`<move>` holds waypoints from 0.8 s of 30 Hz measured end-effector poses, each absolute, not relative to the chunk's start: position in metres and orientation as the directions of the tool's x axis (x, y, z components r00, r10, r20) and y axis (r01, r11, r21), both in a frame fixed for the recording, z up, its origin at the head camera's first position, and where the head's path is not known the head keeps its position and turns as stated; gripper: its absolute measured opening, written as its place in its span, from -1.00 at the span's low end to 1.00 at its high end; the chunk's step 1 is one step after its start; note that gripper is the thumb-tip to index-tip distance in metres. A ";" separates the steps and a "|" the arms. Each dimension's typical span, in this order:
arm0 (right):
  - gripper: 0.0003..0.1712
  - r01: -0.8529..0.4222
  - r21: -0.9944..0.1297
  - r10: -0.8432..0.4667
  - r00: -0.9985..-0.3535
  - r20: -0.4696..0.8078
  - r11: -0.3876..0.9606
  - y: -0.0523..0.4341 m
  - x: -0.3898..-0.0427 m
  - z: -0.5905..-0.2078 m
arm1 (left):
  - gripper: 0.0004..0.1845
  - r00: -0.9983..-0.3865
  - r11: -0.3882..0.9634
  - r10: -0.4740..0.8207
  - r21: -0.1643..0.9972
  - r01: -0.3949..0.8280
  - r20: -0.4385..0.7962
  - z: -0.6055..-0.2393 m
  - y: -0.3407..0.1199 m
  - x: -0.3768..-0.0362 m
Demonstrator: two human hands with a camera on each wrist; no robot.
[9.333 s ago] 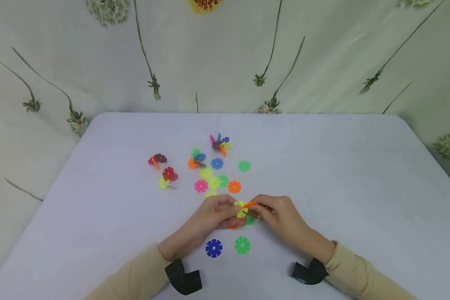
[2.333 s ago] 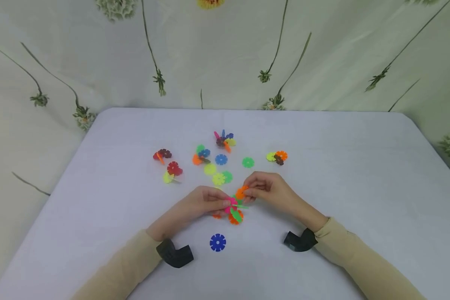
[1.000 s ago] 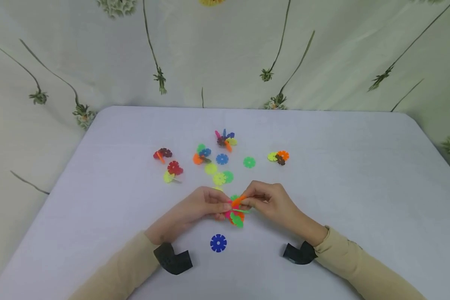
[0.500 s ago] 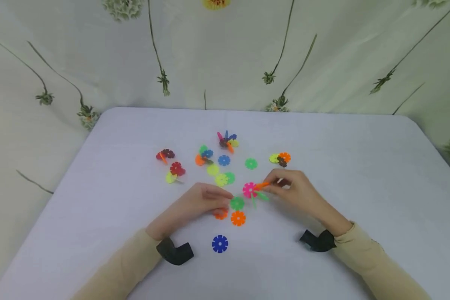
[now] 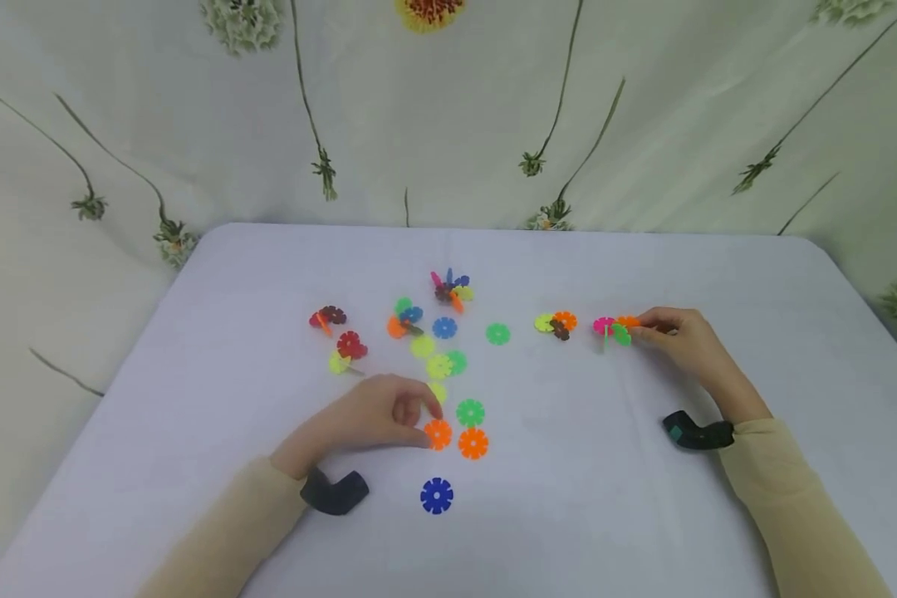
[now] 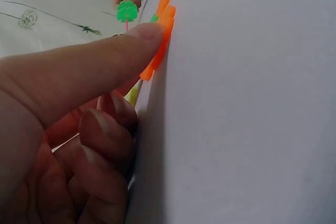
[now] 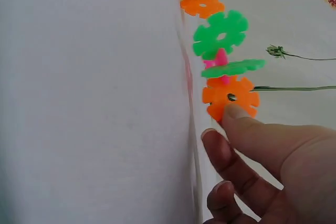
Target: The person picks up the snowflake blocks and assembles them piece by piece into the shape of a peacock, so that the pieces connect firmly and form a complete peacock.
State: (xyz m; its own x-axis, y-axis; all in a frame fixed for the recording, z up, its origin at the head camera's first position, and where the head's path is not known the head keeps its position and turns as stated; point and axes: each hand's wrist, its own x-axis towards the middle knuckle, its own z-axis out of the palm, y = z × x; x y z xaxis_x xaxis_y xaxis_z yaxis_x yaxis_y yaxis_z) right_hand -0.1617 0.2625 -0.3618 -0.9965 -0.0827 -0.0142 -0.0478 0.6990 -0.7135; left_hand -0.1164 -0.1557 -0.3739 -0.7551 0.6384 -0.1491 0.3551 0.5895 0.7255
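In the head view my right hand (image 5: 686, 342) pinches the orange disc (image 7: 242, 109) of a linked cluster of notched plastic discs, far out on the right side of the table. A pink disc (image 5: 604, 325) sits at the cluster's middle, and two green discs (image 7: 231, 23) are slotted on. My left hand (image 5: 370, 409) is low over the table with thumb and forefinger at the edges of a loose orange notched disc (image 5: 438, 435). In the left wrist view the thumb tip lies against this orange disc (image 6: 160, 51), and the other fingers are curled beneath.
Near the left hand lie a green disc (image 5: 470, 413), another orange disc (image 5: 474, 443) and a dark blue disc (image 5: 437, 496). A yellow-orange-brown cluster (image 5: 559, 325) is left of the right hand. Other clusters (image 5: 452, 291) and loose discs stand farther back on the white table (image 5: 718, 274).
My right hand has joined the orange disc to the pink-and-green cluster and carried it to the right. The left hand has let go of the pink disc and moved to the loose orange disc.
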 end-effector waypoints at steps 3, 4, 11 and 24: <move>-0.66 -0.077 -0.680 -0.120 -0.993 -0.017 0.729 0.264 -0.160 -0.366 | -0.77 -0.755 0.596 0.641 0.710 0.376 -0.139 -0.374 -0.155 -0.113; -0.65 -0.091 -0.664 -0.134 -0.991 -0.014 0.742 0.263 -0.160 -0.366 | -0.77 -0.757 0.598 0.639 0.707 0.378 -0.135 -0.374 -0.154 -0.113; -0.77 -0.200 -0.569 -0.086 -0.972 0.220 0.798 0.250 -0.155 -0.349 | -0.77 -0.762 0.601 0.633 0.706 0.376 -0.133 -0.372 -0.150 -0.114; -0.65 -0.370 -0.648 -0.379 -0.916 0.134 0.665 0.119 -0.159 -0.350 | -0.81 -0.756 0.599 0.640 0.706 0.378 -0.138 -0.374 -0.146 -0.115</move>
State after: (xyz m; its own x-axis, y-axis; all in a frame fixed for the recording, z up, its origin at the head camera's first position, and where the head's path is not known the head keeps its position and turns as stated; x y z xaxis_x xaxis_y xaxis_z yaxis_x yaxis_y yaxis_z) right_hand -0.1590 0.1187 -0.3498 -0.9157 -0.3791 0.1335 -0.3700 0.6654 -0.6484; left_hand -0.1152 -0.1464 -0.3739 -0.7563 0.6396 -0.1376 0.3783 0.5991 0.7056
